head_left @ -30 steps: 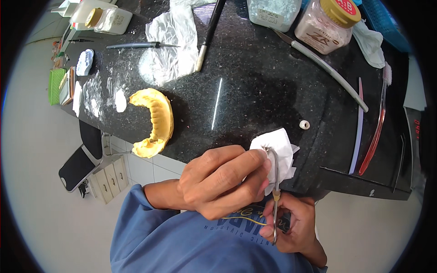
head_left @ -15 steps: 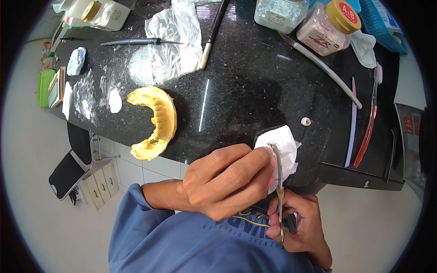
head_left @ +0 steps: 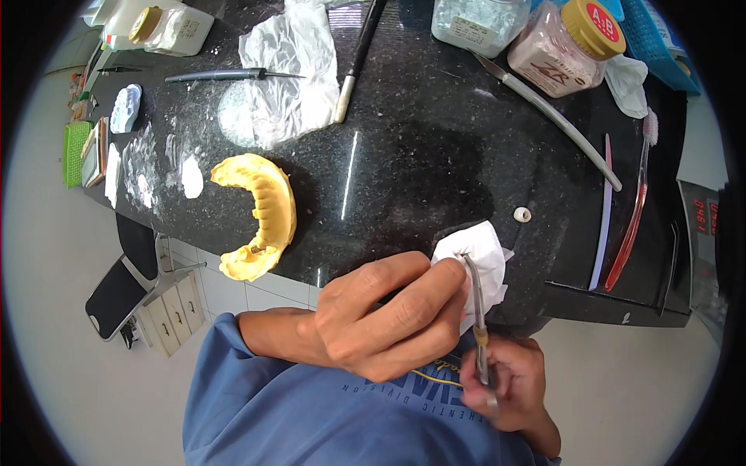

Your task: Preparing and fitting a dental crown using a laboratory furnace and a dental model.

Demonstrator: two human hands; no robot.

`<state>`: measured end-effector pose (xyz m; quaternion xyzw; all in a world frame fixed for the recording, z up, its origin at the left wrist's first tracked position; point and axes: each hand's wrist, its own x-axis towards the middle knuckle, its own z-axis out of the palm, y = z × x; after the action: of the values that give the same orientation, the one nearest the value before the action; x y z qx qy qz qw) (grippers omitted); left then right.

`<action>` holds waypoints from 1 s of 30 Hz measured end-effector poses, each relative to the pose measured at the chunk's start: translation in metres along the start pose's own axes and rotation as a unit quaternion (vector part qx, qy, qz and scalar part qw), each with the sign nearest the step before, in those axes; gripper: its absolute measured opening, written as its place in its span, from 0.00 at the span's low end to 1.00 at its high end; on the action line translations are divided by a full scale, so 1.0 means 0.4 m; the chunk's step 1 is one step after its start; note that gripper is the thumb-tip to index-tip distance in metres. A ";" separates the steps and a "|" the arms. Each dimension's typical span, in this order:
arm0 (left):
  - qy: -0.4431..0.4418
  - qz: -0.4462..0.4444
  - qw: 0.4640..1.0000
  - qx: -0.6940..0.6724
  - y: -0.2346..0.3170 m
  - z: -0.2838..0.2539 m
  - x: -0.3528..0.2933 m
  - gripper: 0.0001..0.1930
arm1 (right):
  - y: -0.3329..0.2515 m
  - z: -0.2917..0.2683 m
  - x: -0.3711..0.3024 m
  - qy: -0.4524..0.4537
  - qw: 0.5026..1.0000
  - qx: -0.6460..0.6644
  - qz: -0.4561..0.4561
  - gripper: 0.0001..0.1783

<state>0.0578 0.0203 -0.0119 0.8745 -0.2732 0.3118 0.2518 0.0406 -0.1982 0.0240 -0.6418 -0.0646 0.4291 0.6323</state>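
Note:
My left hand [head_left: 396, 314] is closed, its fingertips pinching a folded white tissue [head_left: 486, 256] at the bench edge. My right hand [head_left: 509, 380], partly smeared by motion, grips the lower end of a slim metal instrument [head_left: 477, 299] with a bent tip and a yellowish band round its middle. That tip meets the tissue beside my left fingertips; anything small pinched there is hidden. Beyond the tissue to the right sits a small whitish ring-shaped piece [head_left: 522, 214], apart from both hands. Off to the left stands a yellow horseshoe-shaped dental model [head_left: 273, 217] with tooth shapes along it.
Across the black speckled bench [head_left: 404, 179] lie a crumpled tissue [head_left: 287, 78], a brush [head_left: 346, 97], a grey-handled knife [head_left: 556, 116] and a red-handled brush [head_left: 631, 225]. Powder jars [head_left: 552, 50] and a blue basket [head_left: 653, 46] stand at the back right.
My right hand shifts slightly on the instrument's lower end and is now blurred. The tip stays at the tissue, and my left hand keeps its pinch. The whole view has shifted a little.

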 end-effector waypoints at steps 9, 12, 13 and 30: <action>0.015 0.009 1.000 0.002 0.000 0.002 -0.002 0.11 | 0.009 0.026 0.004 0.050 0.998 0.026 -0.001 0.16; 0.003 0.013 1.000 0.003 -0.004 0.000 -0.001 0.11 | 0.011 0.030 0.009 0.077 0.976 -0.177 -0.099 0.15; -0.001 0.017 1.000 0.005 -0.004 -0.002 -0.002 0.11 | 0.009 0.030 0.001 0.061 0.998 0.024 -0.015 0.16; -0.023 -0.097 0.992 -0.076 0.011 -0.042 0.004 0.15 | 0.051 0.051 0.012 0.109 0.979 -0.125 -0.118 0.19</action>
<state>0.0492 0.0268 0.0018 0.8822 -0.2154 0.2438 0.3404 0.0212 -0.1839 0.0074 -0.7468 -0.1236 0.2677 0.5960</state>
